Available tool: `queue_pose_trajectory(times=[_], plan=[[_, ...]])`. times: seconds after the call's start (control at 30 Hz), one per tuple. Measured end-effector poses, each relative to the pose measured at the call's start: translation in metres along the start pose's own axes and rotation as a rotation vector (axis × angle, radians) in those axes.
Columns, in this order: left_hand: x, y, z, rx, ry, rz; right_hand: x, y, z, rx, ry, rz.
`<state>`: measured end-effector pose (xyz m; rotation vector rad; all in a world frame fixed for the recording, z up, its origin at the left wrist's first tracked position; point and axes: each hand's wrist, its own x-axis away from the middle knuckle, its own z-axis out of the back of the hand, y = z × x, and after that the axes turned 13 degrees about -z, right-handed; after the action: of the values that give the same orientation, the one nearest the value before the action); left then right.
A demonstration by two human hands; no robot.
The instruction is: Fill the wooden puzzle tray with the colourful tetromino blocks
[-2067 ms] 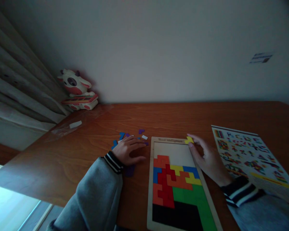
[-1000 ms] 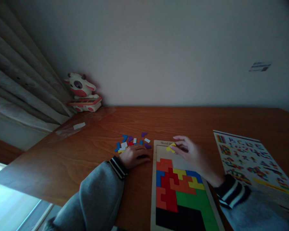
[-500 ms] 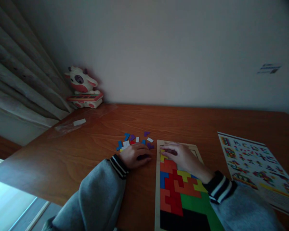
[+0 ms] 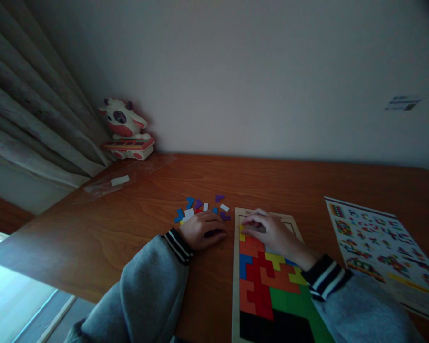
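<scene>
A wooden puzzle tray lies on the brown table, partly filled with red, orange, yellow, blue, green and black blocks. My right hand rests over the tray's far left corner, fingers bent down on a yellow piece that peeks out beneath them. My left hand lies curled on the table just left of the tray. Beyond its fingers is a scatter of loose pieces, blue, purple and white.
A printed pattern sheet lies at the right. A cow toy stands in the far left corner by the curtain. A clear plastic bag lies on the table's left side. The table edge runs along the lower left.
My right hand carried the yellow piece from the tray's far right corner across to the far left corner and lowered it there. My left hand curled and stayed beside the tray.
</scene>
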<state>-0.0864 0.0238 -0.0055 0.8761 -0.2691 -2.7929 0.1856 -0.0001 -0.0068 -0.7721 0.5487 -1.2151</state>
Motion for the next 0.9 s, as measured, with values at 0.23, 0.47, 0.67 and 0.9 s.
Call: queue_pose_trajectory(times=[0.23,0.47,0.67,0.9], plan=[[0.000,0.001,0.005,-0.067,-0.012,0.023,0.014,0.009,0.015,0.137,0.060,0.028],[0.000,0.000,0.008,-0.099,-0.014,0.013,0.018,0.016,0.013,0.217,0.122,0.057],[0.028,-0.015,0.031,-0.225,0.039,0.072,0.024,0.015,0.014,0.204,0.136,0.044],[0.072,-0.014,0.066,-0.261,-0.049,0.189,0.030,0.011,0.011,0.204,0.129,0.027]])
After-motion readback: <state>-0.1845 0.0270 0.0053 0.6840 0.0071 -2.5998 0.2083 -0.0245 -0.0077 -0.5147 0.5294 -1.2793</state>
